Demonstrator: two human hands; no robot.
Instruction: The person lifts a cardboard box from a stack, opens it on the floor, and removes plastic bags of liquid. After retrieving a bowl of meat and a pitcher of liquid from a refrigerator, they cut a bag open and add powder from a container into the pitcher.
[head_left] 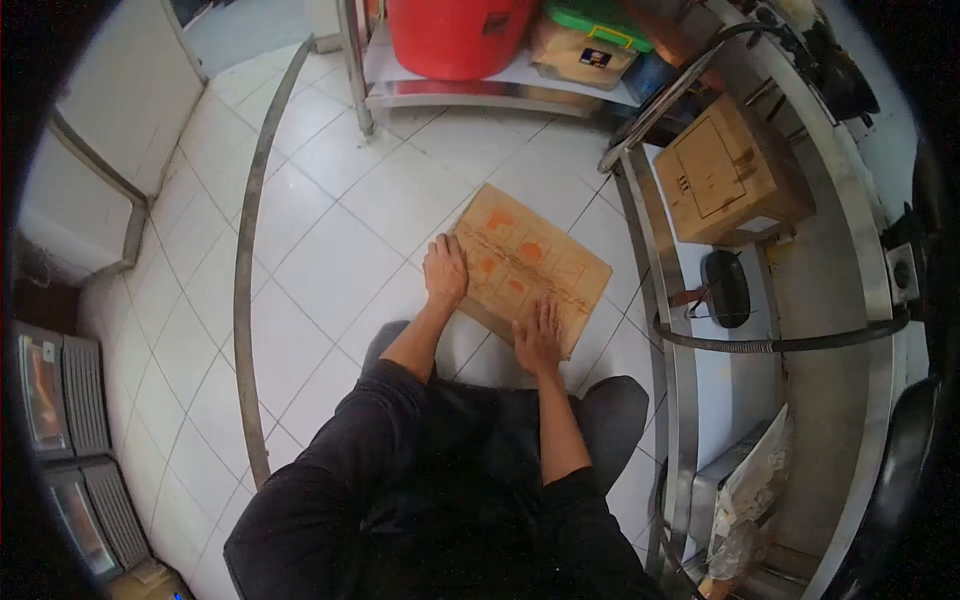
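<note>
A brown cardboard box (540, 225) with orange printed marks lies on the tiled floor in front of my knees. Along its middle runs a wrinkled strip that looks like tape or a torn seam. At the box's left edge rests my left hand (446, 270), its fingers stretched over the top. My right hand (538, 338) lies flat on the near part of the top, fingers spread. Neither palm shows.
A metal shelf (490, 98) ahead carries a red bucket (455, 40) and a green-lidded container (590, 45). On the right rack stand another carton (735, 175) and a black pan (727, 288). A hose (247, 270) crosses the floor at left.
</note>
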